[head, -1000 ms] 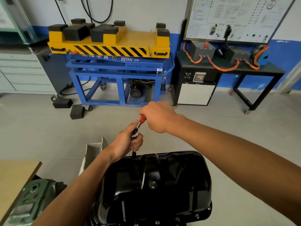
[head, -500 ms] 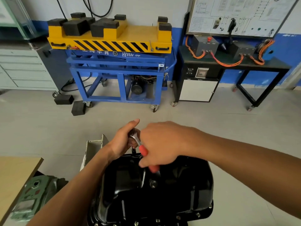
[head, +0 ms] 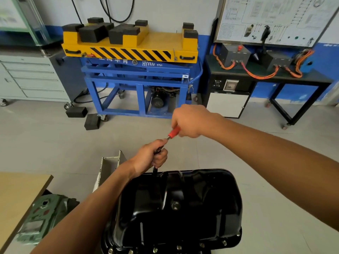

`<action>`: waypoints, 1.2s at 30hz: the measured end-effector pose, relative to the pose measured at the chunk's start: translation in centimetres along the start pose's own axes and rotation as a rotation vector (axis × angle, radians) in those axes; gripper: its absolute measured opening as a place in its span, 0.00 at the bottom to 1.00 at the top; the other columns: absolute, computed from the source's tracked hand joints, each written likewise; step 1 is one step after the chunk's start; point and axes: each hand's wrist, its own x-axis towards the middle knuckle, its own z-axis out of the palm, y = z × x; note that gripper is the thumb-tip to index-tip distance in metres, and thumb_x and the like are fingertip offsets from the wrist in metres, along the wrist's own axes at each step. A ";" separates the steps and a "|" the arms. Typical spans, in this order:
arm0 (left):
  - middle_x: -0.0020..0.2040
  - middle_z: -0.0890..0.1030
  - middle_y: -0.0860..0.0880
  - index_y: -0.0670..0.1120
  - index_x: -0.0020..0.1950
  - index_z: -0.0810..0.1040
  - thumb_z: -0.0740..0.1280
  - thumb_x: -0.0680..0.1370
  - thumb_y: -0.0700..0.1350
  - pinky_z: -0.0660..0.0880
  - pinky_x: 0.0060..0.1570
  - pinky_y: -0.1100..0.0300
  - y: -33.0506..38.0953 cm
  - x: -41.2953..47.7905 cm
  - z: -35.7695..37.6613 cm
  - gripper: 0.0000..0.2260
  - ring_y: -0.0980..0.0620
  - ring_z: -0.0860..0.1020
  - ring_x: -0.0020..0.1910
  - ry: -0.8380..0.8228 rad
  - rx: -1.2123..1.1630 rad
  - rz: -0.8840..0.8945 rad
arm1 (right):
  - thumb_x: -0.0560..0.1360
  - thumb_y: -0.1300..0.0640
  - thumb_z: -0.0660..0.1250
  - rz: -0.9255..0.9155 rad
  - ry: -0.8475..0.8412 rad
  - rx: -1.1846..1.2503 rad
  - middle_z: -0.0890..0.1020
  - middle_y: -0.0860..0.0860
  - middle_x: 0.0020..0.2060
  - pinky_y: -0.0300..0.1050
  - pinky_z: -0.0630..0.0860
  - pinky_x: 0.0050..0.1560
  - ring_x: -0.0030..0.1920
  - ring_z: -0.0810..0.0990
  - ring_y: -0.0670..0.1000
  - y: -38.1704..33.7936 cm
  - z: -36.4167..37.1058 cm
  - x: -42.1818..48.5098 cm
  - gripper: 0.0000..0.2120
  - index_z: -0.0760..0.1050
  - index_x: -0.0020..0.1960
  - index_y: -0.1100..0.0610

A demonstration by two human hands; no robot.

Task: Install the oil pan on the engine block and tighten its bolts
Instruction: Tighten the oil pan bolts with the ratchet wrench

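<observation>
- Since half a second ago my right hand (head: 189, 121) has swung the ratchet (head: 173, 132) handle from over the oil pan (head: 176, 208) out past its far edge. My fingers are wrapped round the red grip.
- My left hand (head: 152, 156) stays curled round the ratchet head at the pan's far rim.
- Bolts (head: 155, 250) line the near flange.
- My fist hides the socket, so whether it sits on a bolt I cannot tell.
- My left forearm covers the pan's left rim. A green casting (head: 42, 213) lies left and a lift cart (head: 132, 52) stands beyond.
</observation>
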 end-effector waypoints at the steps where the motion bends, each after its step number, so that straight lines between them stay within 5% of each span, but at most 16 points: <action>1: 0.24 0.56 0.49 0.49 0.23 0.58 0.56 0.79 0.55 0.52 0.34 0.52 0.0 0.0 0.1 0.25 0.46 0.51 0.29 -0.003 0.002 -0.002 | 0.75 0.58 0.69 -0.030 0.057 -0.018 0.77 0.49 0.39 0.44 0.65 0.31 0.43 0.78 0.53 -0.1 0.3 0.4 0.05 0.81 0.47 0.49; 4: 0.24 0.55 0.50 0.48 0.24 0.58 0.55 0.76 0.58 0.51 0.34 0.52 0.0 -0.2 -0.1 0.23 0.47 0.51 0.29 0.018 -0.029 0.002 | 0.75 0.63 0.65 -0.098 0.129 -0.083 0.68 0.49 0.35 0.45 0.62 0.29 0.32 0.70 0.50 -0.8 1.5 0.8 0.06 0.75 0.43 0.53; 9: 0.25 0.55 0.49 0.47 0.24 0.58 0.55 0.76 0.59 0.52 0.33 0.52 0.2 -0.3 -0.3 0.25 0.46 0.52 0.28 0.073 -0.074 0.035 | 0.77 0.51 0.66 -0.098 -0.002 -0.034 0.70 0.49 0.34 0.43 0.61 0.28 0.31 0.69 0.50 -0.8 1.7 -1.7 0.15 0.66 0.35 0.52; 15: 0.23 0.57 0.50 0.50 0.21 0.60 0.55 0.79 0.57 0.58 0.30 0.56 -0.2 0.0 -0.5 0.26 0.51 0.55 0.25 0.116 -0.058 0.015 | 0.76 0.43 0.67 -0.218 -0.290 0.077 0.81 0.46 0.27 0.42 0.70 0.30 0.30 0.75 0.46 -3.1 -0.5 -5.4 0.17 0.81 0.34 0.53; 21: 0.23 0.68 0.51 0.50 0.23 0.73 0.61 0.81 0.53 0.65 0.26 0.62 -0.9 0.3 -0.9 0.25 0.53 0.66 0.23 0.241 -0.154 -0.041 | 0.75 0.38 0.66 -0.304 -0.270 0.319 0.77 0.44 0.26 0.45 0.77 0.36 0.33 0.78 0.47 -6.2 -0.8 -6.2 0.19 0.84 0.35 0.49; 25: 0.24 0.61 0.49 0.48 0.25 0.66 0.62 0.75 0.54 0.62 0.27 0.60 -0.8 0.4 -0.9 0.20 0.51 0.59 0.24 0.167 -0.122 0.001 | 0.76 0.40 0.68 -0.334 -0.507 0.229 0.75 0.40 0.23 0.30 0.68 0.32 0.32 0.75 0.39 -4.3 -1.5 -4.4 0.17 0.85 0.36 0.50; 27: 0.23 0.57 0.49 0.49 0.23 0.60 0.56 0.75 0.55 0.59 0.29 0.58 -0.6 0.3 -0.8 0.22 0.50 0.55 0.25 0.082 -0.051 0.022 | 0.73 0.41 0.72 -0.269 -0.556 0.102 0.74 0.40 0.20 0.32 0.68 0.32 0.31 0.74 0.41 -2.9 -1.4 -3.1 0.18 0.82 0.30 0.50; 30: 0.23 0.56 0.50 0.50 0.23 0.58 0.53 0.76 0.55 0.55 0.32 0.53 -0.2 0.1 -0.3 0.22 0.49 0.53 0.26 -0.005 0.008 0.030 | 0.70 0.45 0.77 -0.121 -0.438 -0.030 0.76 0.45 0.28 0.46 0.75 0.36 0.37 0.76 0.48 -1.0 -0.8 -1.6 0.16 0.78 0.29 0.53; 34: 0.24 0.55 0.49 0.49 0.24 0.56 0.54 0.76 0.56 0.53 0.33 0.53 0.0 0.0 0.1 0.22 0.49 0.52 0.27 -0.007 0.035 0.013 | 0.74 0.56 0.71 0.004 0.046 -0.068 0.75 0.49 0.37 0.43 0.62 0.29 0.38 0.74 0.52 -0.6 0.3 0.1 0.02 0.80 0.44 0.50; 36: 0.24 0.55 0.49 0.50 0.25 0.56 0.54 0.76 0.57 0.54 0.33 0.53 -0.1 0.0 0.0 0.22 0.49 0.52 0.27 0.010 0.017 0.018 | 0.75 0.62 0.67 -0.015 0.143 -0.100 0.72 0.49 0.36 0.43 0.59 0.28 0.34 0.72 0.51 -0.9 1.4 0.3 0.07 0.77 0.42 0.51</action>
